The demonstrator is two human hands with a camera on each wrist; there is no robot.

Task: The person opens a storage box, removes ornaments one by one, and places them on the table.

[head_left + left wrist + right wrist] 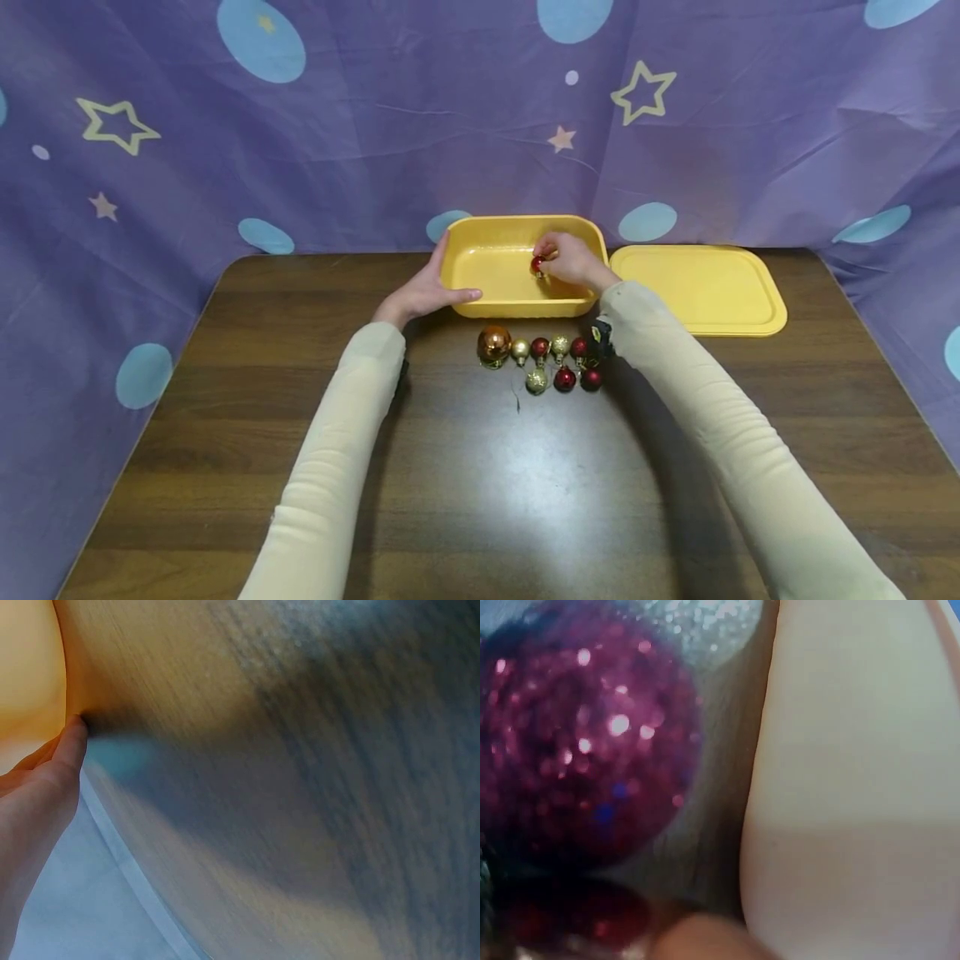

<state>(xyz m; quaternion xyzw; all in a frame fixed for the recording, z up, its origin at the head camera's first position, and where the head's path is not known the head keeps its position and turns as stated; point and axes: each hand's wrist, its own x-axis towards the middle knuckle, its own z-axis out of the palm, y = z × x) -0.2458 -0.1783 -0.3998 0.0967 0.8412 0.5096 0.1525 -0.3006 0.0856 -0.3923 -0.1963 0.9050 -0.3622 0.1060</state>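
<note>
In the head view, a yellow plastic container (480,310) stands at the back of the table. My left hand (422,293) rests against its left end, with straight fingers along the outside and the thumb stretched along the front rim. The left wrist view shows those fingers (69,746) touching the wall. Inside the container, my right hand (572,260) pinches a small red Christmas bauble (537,265) above the floor. In front lie several baubles: a larger copper one (494,343), gold ones (536,382) and red ones (565,379). A glittery red bauble (592,742) fills much of the right wrist view.
A flat yellow lid (693,290) lies right of the container, beside its end. The brown wooden table (487,500) extends forward under both forearms. A purple curtain (450,150) with stars and dots hangs right behind the table.
</note>
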